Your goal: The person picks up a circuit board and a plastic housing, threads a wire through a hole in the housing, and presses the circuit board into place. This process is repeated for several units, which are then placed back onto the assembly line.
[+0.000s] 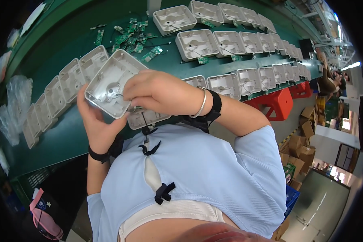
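Observation:
My left hand [96, 123] grips a light grey plastic housing [121, 66] by its side and lower corner, tilting it above the bench edge. Inside the open housing is a round moulded seat with a small metallic disc and a short dark wire [119, 95]. My right hand [159, 92] reaches over the housing's right wall, fingers closed together near that wire. What lies between those fingertips is hidden. Under my right hand a bit of green circuit board [136, 108] shows at the housing's edge. Another grey housing [151, 118] lies just below, partly covered by my hand.
On the green bench [74, 139], empty housings [70, 80] stand in a row at left. Loose green circuit boards [133, 34] lie heaped beyond. Rows of housings with wired boards [197, 42] stretch right. A red stool [276, 105] stands below; plastic bags [16, 105] lie far left.

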The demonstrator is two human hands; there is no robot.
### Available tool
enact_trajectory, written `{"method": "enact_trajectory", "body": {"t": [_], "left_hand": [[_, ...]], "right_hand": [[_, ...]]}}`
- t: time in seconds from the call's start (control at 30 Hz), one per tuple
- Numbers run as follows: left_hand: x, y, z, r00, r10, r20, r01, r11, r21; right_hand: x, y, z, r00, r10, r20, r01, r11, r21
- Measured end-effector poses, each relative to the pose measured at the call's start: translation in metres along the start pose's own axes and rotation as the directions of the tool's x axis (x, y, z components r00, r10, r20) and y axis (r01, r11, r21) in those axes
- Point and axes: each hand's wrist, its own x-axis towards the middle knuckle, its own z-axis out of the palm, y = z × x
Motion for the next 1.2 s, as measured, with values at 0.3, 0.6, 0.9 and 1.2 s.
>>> {"method": "enact_trajectory", "body": {"t": [0.3,0.6,0.9,1.2], "left_hand": [[0.012,0.012,0.017,0.994,-0.020,0.106,0.024,0.999,-0.042],[0.020,0.027,0.040,0.986,-0.034,0.162,0.047,0.996,-0.082],[0.024,0.036,0.080,0.968,-0.018,0.250,0.046,0.993,-0.110],[0.038,0.048,0.099,0.894,0.004,0.447,-0.020,0.999,0.029]], "right_hand": [[-0.022,-0.009,-0.008,0.995,-0.036,-0.095,0.012,0.972,-0.237],[-0.045,-0.008,-0.030,0.941,-0.321,-0.104,0.214,0.805,-0.553],[-0.077,-0.034,-0.058,0.995,-0.059,-0.082,0.007,0.851,-0.525],[-0.145,-0.045,-0.132,0.950,0.087,-0.300,-0.265,0.733,-0.626]]}}
